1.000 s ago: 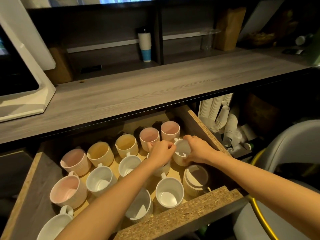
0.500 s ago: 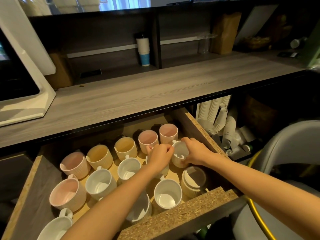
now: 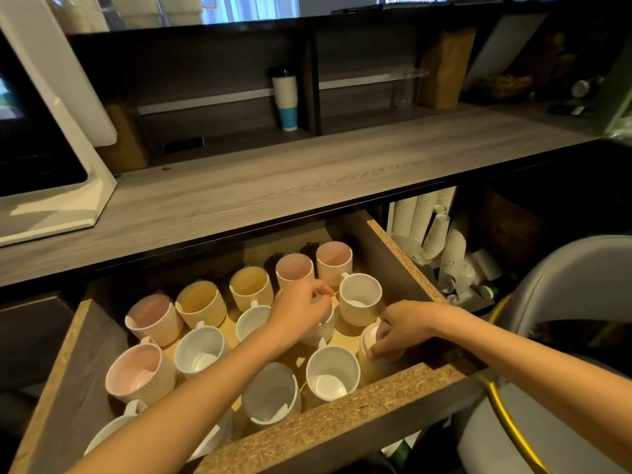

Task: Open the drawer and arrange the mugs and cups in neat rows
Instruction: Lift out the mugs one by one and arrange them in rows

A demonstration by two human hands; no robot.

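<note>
The drawer (image 3: 342,415) stands pulled out below the desk (image 3: 273,186), packed with upright mugs in roughly three rows. Four pink-lined cups (image 3: 150,318) and two yellow-lined cups (image 3: 201,304) can be counted, five of these six forming the back row. Five more white mugs (image 3: 201,350) stand free, though the left forearm hides part of the front row. The left hand (image 3: 304,313) has its fingers curled, pinching the rim of a middle-row mug (image 3: 321,331). The right hand (image 3: 403,328) grips a cream ribbed cup (image 3: 379,369) at the drawer's front right corner.
</note>
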